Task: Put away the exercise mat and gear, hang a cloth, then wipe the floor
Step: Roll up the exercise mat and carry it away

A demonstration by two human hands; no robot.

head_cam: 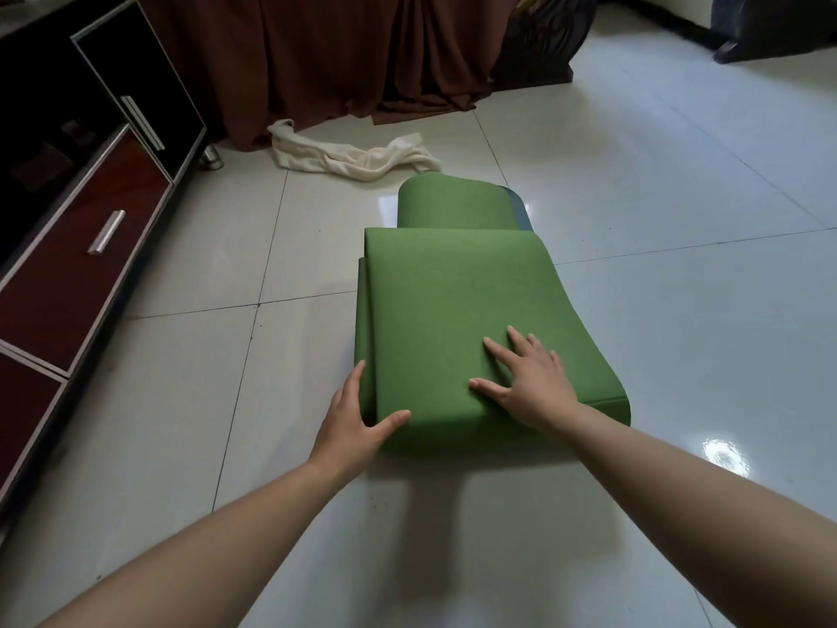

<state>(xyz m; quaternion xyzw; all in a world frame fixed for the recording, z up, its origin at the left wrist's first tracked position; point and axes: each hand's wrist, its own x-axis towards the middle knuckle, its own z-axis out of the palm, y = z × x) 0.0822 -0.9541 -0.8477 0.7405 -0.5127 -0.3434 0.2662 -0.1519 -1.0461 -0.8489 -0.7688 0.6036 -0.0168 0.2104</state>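
Head view: folded mat (444, 301), lower layers hidden.
Left hand (348, 423) presses near-left corner, fingers straight; right hand (530, 383) flat on top.

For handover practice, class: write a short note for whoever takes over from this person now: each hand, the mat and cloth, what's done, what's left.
Left hand open, braced against the near left corner of the green mat.
Right hand flat, pressing its top.
Mat partly folded on the floor, far end curled up.
White cloth crumpled on the floor beyond it, near the brown curtain.
Done: folding begun.
Left: finish and stow mat, hang cloth, wipe floor.
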